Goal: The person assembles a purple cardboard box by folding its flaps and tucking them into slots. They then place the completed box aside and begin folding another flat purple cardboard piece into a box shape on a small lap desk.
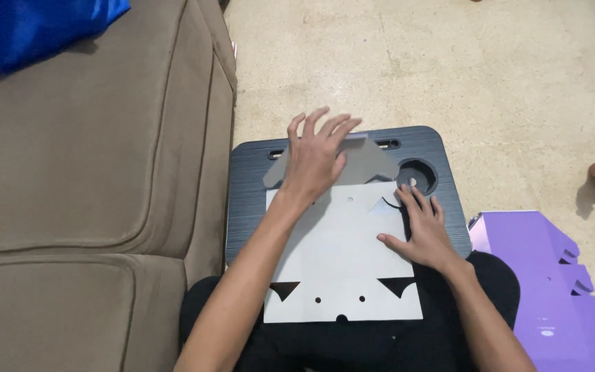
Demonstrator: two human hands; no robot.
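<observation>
Folding step: left hand (316,160) spread flat, pressing top flap of grey die-cut card sheet (342,258) on black lap desk (246,200). Right hand (423,231) open, pinning sheet's edge. Next prob. needs firm crease w/ sheet steady.

flat grey die-cut cardboard sheet (342,255), centre | black wood-grain lap tray (249,186) beneath | tan fabric sofa (84,172), left | purple flattened cardboard box (538,275), lower right | blue cloth (29,27), upper left | beige speckled floor (449,62)

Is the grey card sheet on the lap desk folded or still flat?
Partly folded: the left hand bends the grey sheet's top flap up; the right hand pins the flat rest.
</observation>
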